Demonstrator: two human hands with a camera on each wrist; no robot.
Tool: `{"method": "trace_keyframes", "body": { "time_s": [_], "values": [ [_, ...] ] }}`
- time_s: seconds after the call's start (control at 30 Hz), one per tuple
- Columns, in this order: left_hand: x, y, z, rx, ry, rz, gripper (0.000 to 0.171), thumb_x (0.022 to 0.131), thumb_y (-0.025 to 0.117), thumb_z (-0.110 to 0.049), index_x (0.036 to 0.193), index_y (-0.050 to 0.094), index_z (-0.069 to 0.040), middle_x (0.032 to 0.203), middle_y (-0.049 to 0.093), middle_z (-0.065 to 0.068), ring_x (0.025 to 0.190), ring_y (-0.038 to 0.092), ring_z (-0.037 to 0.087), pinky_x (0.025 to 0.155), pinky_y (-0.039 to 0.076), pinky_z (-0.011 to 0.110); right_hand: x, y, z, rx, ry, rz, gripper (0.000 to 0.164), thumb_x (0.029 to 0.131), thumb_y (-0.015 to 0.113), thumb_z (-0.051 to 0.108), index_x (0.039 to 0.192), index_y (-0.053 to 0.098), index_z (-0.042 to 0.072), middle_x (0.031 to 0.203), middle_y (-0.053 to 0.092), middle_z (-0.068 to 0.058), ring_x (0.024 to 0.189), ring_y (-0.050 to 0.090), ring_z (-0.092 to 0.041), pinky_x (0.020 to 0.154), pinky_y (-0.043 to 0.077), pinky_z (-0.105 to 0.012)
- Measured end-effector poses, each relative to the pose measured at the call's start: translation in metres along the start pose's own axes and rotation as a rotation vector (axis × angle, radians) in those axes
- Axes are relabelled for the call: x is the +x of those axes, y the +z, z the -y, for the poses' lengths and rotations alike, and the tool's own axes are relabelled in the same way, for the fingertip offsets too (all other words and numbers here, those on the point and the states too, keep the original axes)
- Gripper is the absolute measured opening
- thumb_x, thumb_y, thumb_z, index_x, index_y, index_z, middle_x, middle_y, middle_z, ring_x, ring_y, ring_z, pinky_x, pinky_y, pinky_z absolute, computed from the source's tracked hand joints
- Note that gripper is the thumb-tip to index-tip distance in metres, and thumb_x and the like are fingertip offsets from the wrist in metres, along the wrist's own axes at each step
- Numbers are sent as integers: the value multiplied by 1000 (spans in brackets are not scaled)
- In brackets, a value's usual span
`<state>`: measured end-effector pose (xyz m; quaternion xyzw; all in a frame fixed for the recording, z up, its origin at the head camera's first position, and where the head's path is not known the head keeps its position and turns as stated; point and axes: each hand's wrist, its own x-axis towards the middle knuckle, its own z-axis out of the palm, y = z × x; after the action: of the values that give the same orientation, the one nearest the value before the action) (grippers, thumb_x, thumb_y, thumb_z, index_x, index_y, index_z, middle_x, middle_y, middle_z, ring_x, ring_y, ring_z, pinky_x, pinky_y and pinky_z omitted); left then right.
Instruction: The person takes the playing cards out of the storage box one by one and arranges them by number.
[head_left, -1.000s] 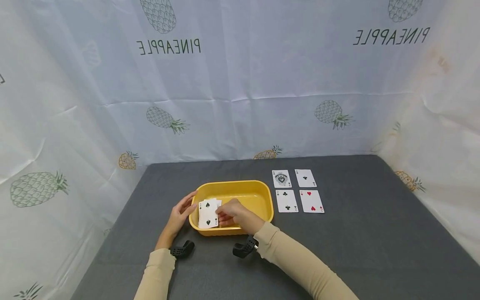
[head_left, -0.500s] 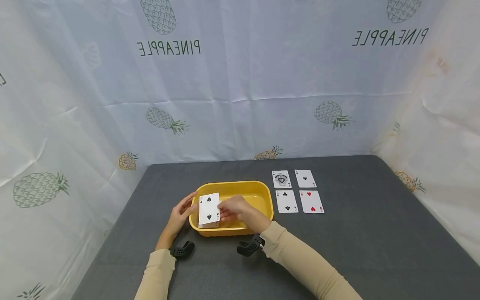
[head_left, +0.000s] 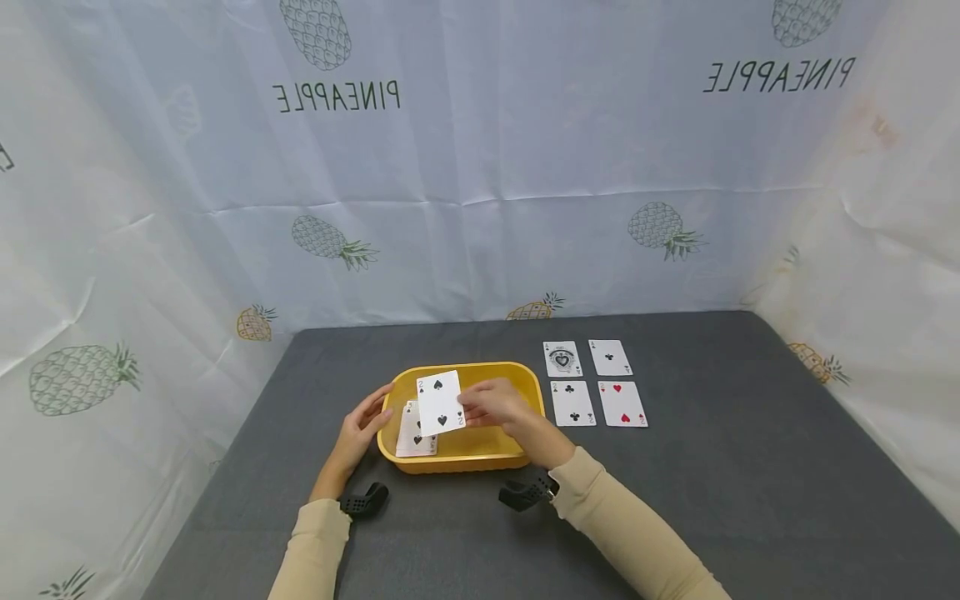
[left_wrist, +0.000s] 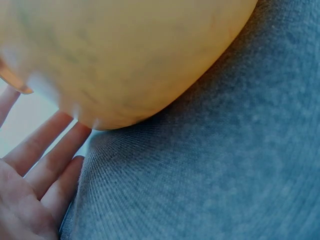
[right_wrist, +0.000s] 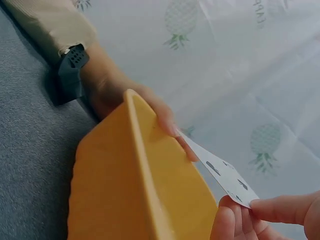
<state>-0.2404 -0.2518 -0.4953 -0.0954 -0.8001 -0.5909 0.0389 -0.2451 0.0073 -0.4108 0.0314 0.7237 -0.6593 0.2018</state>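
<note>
A yellow plastic tray [head_left: 525, 450] stands on the dark grey table. At its left end my left hand [head_left: 356, 433] holds the rim, thumb over the edge, with outer fingers [left_wrist: 52, 165] fairly straight along the outside wall in the left wrist view. Above the tray, my right hand [head_left: 498, 407] pinches the two of spades [head_left: 441, 402] by its right edge, between thumb [right_wrist: 285, 207] and fingers. That card is raised and tilted, face up. Below it a small stack of playing cards [head_left: 412, 437] lies in the tray's left part, partly covered by the raised card.
Right of the tray, several playing cards lie face up in two rows: an ace of spades [head_left: 562, 358], an ace of clubs [head_left: 611, 358], a two of clubs [head_left: 573, 403] and a two of hearts [head_left: 622, 404]. A pineapple-print curtain [head_left: 465, 250] hangs behind the table.
My right hand has lifted the two of spades off the stack and moved it up and to the right, uncovering the cards beneath. The left hand has stayed on the tray.
</note>
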Motion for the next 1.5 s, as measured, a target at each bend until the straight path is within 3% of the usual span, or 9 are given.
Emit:
{"method": "trace_keyframes", "body": {
  "time_s": [0.33, 0.57, 1.0, 1.23, 1.5],
  "values": [
    [0, 0, 0, -24, 12, -4, 48, 97, 56, -16, 143, 45, -4, 143, 48, 28, 109, 50, -19, 92, 40, 4, -11, -37, -2, -9, -39, -28, 28, 91, 61, 7, 112, 64, -12, 70, 62, 0, 60, 58, -8, 58, 54, -18],
    [-1, 0, 0, -28, 34, 5, 49, 97, 55, -14, 143, 44, -2, 144, 47, 27, 109, 49, -20, 92, 39, 3, -18, -68, -3, -73, -74, -61, 33, 91, 62, 11, 116, 63, -12, 73, 61, 1, 64, 57, -7, 60, 55, -18],
    [-2, 0, -2, -35, 5, 6, 48, 97, 56, -14, 143, 45, -3, 146, 47, 24, 108, 49, -20, 92, 39, 3, -31, -128, -9, -145, -86, -144, 41, 93, 61, 12, 125, 56, -13, 77, 61, 5, 69, 58, -5, 65, 56, -19],
    [-2, -2, -2, -40, 37, 7, 48, 97, 55, -12, 143, 44, -1, 145, 47, 27, 109, 49, -20, 91, 39, 3, -42, -159, -14, -227, -56, -184, 45, 94, 61, 23, 125, 56, -9, 92, 63, 1, 82, 58, -9, 84, 55, -29],
    [-2, -1, 1, -35, 46, 14, 48, 97, 55, -12, 143, 43, -1, 144, 47, 28, 109, 49, -19, 91, 40, 4, -47, -193, -22, -176, -54, -207, 54, 96, 59, 20, 136, 44, -13, 89, 62, 11, 77, 59, 2, 73, 53, -17]
  ]
}}
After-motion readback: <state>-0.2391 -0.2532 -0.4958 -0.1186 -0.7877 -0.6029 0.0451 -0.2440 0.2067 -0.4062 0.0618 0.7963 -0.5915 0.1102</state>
